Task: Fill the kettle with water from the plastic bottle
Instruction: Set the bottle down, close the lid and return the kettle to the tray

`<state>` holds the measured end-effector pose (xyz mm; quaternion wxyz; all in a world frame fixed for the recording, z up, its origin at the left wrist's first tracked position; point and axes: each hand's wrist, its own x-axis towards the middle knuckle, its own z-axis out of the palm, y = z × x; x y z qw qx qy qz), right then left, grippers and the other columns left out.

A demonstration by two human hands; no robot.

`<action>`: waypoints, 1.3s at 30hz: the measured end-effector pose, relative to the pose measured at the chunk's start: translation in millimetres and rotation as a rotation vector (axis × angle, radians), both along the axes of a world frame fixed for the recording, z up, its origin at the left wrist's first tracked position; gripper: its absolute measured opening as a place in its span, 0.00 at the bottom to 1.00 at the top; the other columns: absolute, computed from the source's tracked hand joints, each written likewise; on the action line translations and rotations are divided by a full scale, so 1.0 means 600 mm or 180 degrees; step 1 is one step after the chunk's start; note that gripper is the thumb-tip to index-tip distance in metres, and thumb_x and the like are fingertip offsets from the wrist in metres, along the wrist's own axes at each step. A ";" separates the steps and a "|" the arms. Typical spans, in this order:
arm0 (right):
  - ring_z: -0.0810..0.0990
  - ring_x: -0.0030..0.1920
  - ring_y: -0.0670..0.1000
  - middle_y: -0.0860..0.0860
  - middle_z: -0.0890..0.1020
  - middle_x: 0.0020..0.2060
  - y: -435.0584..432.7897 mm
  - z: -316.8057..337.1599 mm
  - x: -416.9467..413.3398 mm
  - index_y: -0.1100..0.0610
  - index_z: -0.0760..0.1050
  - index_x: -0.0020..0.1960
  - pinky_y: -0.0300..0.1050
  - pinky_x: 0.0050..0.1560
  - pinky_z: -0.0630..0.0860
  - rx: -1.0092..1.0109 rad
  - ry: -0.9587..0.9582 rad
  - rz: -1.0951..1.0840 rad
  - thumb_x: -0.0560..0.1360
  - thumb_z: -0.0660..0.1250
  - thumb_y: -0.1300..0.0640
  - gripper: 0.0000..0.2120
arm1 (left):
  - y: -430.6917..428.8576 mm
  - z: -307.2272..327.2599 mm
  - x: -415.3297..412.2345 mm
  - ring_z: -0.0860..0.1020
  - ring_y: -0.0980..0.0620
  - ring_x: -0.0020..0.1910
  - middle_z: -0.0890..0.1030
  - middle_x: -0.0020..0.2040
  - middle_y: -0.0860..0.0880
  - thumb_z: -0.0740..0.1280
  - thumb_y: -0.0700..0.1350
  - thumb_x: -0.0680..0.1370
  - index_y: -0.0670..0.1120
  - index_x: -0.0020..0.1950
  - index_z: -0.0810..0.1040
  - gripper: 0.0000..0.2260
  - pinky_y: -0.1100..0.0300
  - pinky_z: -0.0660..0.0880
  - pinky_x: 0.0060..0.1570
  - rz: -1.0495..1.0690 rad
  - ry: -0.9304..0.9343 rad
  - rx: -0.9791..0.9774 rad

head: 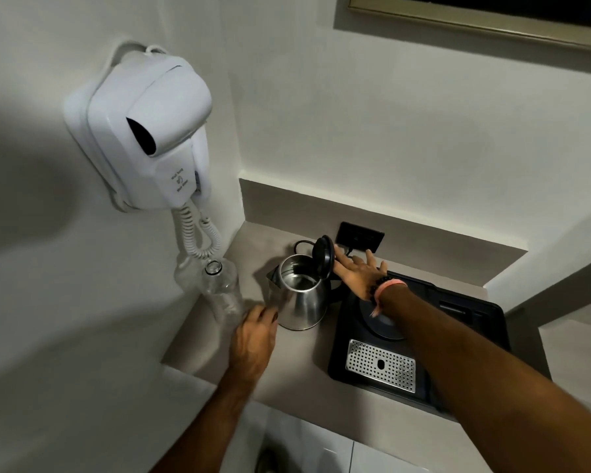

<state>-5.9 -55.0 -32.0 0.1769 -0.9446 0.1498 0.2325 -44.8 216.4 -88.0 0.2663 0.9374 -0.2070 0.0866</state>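
Observation:
A steel kettle stands on the beige counter with its black lid tipped up and open; the inside shows shiny metal. My right hand lies flat, fingers spread, just behind and to the right of the lid, fingertips touching it. A clear plastic bottle without a cap stands upright left of the kettle. My left hand is wrapped around the bottle's lower part, which it hides.
A black tray with a round kettle base and a perforated metal drip grate sits right of the kettle. A black socket plate is at the back wall. A white wall-mounted hair dryer with a coiled cord hangs above the bottle.

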 end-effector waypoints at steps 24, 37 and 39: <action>0.38 0.80 0.63 0.57 0.51 0.82 0.012 0.013 -0.013 0.37 0.37 0.79 0.72 0.74 0.36 0.0093 0.0004 -0.0012 0.68 0.35 0.22 0.42 | 0.077 0.151 0.086 0.82 0.45 0.47 0.81 0.50 0.44 0.77 0.40 0.73 0.40 0.49 0.86 0.07 0.56 0.76 0.49 0.1306 -0.0590 -0.1124; 0.39 0.80 0.63 0.57 0.52 0.82 0.012 0.014 -0.013 0.37 0.38 0.79 0.72 0.75 0.37 0.0132 -0.0014 -0.0058 0.68 0.35 0.23 0.42 | 0.086 0.146 0.089 0.82 0.45 0.35 0.83 0.40 0.42 0.79 0.40 0.71 0.38 0.43 0.85 0.07 0.56 0.77 0.39 0.1177 -0.0981 -0.0919; 0.38 0.80 0.63 0.57 0.52 0.82 0.012 0.012 -0.011 0.37 0.38 0.79 0.73 0.75 0.37 0.0143 -0.0016 -0.0056 0.68 0.35 0.23 0.42 | 0.085 0.152 0.087 0.82 0.44 0.35 0.83 0.39 0.43 0.79 0.40 0.72 0.39 0.43 0.84 0.07 0.56 0.76 0.38 0.1264 -0.0851 -0.0912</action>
